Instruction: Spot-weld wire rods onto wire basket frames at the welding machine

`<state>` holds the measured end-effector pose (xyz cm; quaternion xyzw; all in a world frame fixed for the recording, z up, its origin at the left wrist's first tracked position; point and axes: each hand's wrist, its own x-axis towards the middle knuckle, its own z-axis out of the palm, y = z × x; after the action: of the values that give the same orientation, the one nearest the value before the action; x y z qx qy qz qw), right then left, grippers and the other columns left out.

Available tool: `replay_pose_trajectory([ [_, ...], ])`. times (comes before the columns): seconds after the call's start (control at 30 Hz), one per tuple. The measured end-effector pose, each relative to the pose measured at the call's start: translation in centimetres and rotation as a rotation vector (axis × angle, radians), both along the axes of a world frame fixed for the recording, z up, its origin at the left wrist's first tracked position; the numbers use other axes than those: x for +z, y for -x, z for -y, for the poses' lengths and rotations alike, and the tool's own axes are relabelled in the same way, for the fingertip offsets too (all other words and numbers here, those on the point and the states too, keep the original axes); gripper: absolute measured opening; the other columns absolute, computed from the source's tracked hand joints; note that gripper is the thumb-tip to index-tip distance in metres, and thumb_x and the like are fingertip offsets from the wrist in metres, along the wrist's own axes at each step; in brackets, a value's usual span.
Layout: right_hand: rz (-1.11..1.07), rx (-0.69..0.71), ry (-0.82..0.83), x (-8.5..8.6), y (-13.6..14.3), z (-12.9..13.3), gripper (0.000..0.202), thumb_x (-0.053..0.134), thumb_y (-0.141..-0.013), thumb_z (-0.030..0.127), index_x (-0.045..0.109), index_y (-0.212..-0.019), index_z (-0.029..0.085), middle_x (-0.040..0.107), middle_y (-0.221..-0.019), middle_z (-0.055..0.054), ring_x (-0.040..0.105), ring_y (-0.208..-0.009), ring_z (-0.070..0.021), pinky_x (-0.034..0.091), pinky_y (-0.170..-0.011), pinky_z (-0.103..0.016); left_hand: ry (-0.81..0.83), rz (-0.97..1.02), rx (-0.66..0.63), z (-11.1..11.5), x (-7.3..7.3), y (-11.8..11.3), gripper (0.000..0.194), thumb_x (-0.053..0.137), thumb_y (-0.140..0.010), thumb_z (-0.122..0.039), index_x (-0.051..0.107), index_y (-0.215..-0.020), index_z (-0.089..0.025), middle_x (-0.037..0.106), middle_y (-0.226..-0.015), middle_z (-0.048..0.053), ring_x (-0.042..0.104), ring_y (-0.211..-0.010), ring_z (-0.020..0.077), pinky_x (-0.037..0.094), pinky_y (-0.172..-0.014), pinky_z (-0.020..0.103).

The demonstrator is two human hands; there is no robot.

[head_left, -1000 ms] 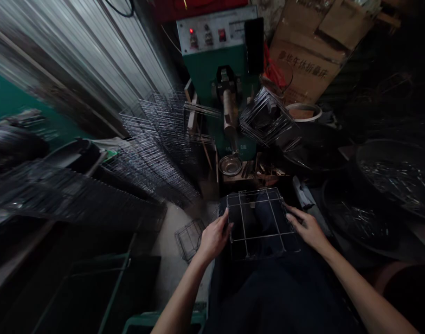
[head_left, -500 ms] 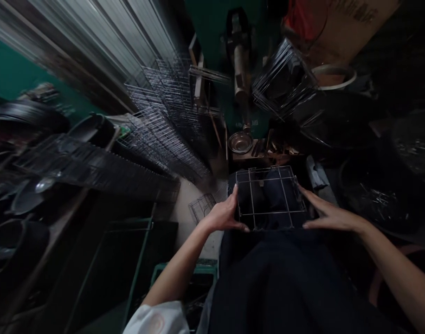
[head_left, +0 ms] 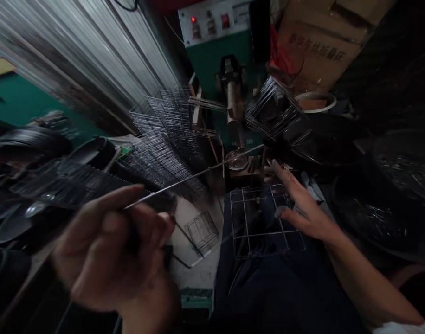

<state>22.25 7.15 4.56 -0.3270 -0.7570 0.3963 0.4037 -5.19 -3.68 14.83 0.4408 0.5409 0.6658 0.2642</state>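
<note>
My left hand (head_left: pixel 118 250), large and blurred close to the camera, is closed around a bent wire frame (head_left: pixel 184 180). One long wire of it reaches across to the right, and shorter bent ends hang below the fingers. On my lap rests a shallow wire grid basket (head_left: pixel 247 235) with wide meshes. Above its right side is my right hand (head_left: pixel 303 206), thumb and fingers apart. Its fingertips are near the far end of the long wire; whether they touch it I cannot tell.
Ahead stands a green machine (head_left: pixel 212 58) with a lit red lamp and a metal dish (head_left: pixel 237 161) beneath. Stacked wire panels (head_left: pixel 164 139) lean at the left. Another wire basket (head_left: pixel 202 230) lies on the floor. Dark tubs (head_left: pixel 369 222) with metal bits are at the right.
My left hand has let go of the basket and come up at the left, now holding a wire frame. My right hand has left the basket's side and opened above it.
</note>
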Motion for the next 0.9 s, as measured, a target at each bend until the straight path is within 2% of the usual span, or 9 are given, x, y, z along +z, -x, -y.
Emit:
replay_pose_trajectory([
  [0.07,-0.137,-0.12,0.071,-0.6,0.9,1.0,0.062,0.051,-0.099,0.055,0.037,-0.153,0.029,0.065,-0.107,-0.007,0.065,-0.086,-0.0214,0.058,-0.066,-0.032,-0.035,0.182,-0.059,-2.9,-1.7,-1.0,0.026,0.059,-0.091,-0.034,0.066,-0.115,-0.027,0.05,-0.061,-0.005,0.033,-0.04,0.0059,0.043,-0.041,0.022],
  [0.1,-0.198,-0.202,0.134,-1.2,0.9,1.3,0.056,0.05,-0.101,0.049,0.041,-0.151,0.028,0.065,-0.091,-0.004,0.062,-0.07,-0.0171,0.054,-0.055,-0.028,0.022,0.272,-0.125,-4.2,-3.1,-1.4,0.029,0.062,-0.089,-0.032,0.065,-0.118,-0.024,0.053,-0.066,-0.005,0.031,-0.039,0.0028,0.042,-0.04,0.019],
  [0.2,-0.251,-0.36,0.308,-3.9,0.2,1.3,0.053,0.052,-0.1,0.04,0.043,-0.15,0.025,0.057,-0.071,0.002,0.047,-0.046,-0.0107,0.043,-0.04,-0.023,0.276,0.369,-0.283,-6.3,-9.0,-2.1,0.063,0.075,-0.077,-0.033,0.051,-0.135,-0.025,0.061,-0.091,0.0,0.055,-0.057,0.0066,0.046,-0.046,0.018],
  [0.3,-0.112,-0.383,0.335,-6.3,-1.0,0.6,0.051,0.049,-0.099,0.041,0.046,-0.147,0.023,0.059,-0.07,0.001,0.046,-0.042,-0.0113,0.042,-0.039,-0.025,0.44,0.135,-0.28,-6.4,-14.5,-2.2,0.073,0.076,-0.076,-0.033,0.045,-0.141,-0.022,0.063,-0.101,0.003,0.063,-0.075,0.0124,0.053,-0.062,0.023],
  [0.37,0.073,-0.418,0.225,-7.1,-1.5,-0.1,0.047,0.046,-0.099,0.039,0.054,-0.141,0.021,0.065,-0.08,-0.004,0.057,-0.053,-0.0161,0.05,-0.049,-0.03,0.483,-0.105,-0.242,-6.4,-16.6,-2.1,0.064,0.071,-0.079,-0.034,0.051,-0.137,-0.017,0.064,-0.104,0.006,0.063,-0.083,0.016,0.054,-0.072,0.029],
  [0.47,0.329,-0.444,0.004,-7.5,-1.8,-0.8,0.043,0.041,-0.097,0.036,0.063,-0.13,0.017,0.067,-0.1,-0.012,0.066,-0.086,-0.0263,0.056,-0.079,-0.041,0.506,-0.429,-0.183,-6.7,-17.4,-1.7,0.052,0.064,-0.081,-0.033,0.059,-0.13,-0.015,0.062,-0.095,0.005,0.061,-0.08,0.0178,0.053,-0.076,0.033],
  [0.57,0.441,-0.41,-0.034,-7.5,-2.1,-0.9,0.045,0.037,-0.098,0.036,0.063,-0.129,0.016,0.064,-0.101,-0.013,0.065,-0.09,-0.0278,0.056,-0.083,-0.044,0.509,-0.587,-0.191,-6.6,-17.0,-1.5,0.048,0.059,-0.083,-0.031,0.062,-0.129,-0.017,0.058,-0.09,0.004,0.061,-0.079,0.0183,0.052,-0.075,0.033],
  [0.7,0.442,-0.394,-0.015,-8.3,-2.6,0.0,0.046,0.037,-0.1,0.039,0.057,-0.135,0.019,0.063,-0.109,-0.013,0.064,-0.098,-0.0291,0.055,-0.088,-0.046,0.467,-0.624,-0.179,-5.5,-17.1,-2.0,0.046,0.055,-0.087,-0.029,0.061,-0.131,-0.018,0.057,-0.09,0.004,0.06,-0.081,0.0186,0.053,-0.076,0.033],
  [0.9,0.396,-0.411,0.065,-10.6,-3.3,1.4,0.045,0.04,-0.101,0.044,0.055,-0.14,0.025,0.063,-0.119,-0.012,0.061,-0.112,-0.0306,0.052,-0.095,-0.047,0.438,-0.579,-0.106,-4.1,-19.2,-3.0,0.044,0.051,-0.093,-0.036,0.06,-0.133,-0.018,0.057,-0.095,0.006,0.059,-0.088,0.02,0.052,-0.082,0.033],
])
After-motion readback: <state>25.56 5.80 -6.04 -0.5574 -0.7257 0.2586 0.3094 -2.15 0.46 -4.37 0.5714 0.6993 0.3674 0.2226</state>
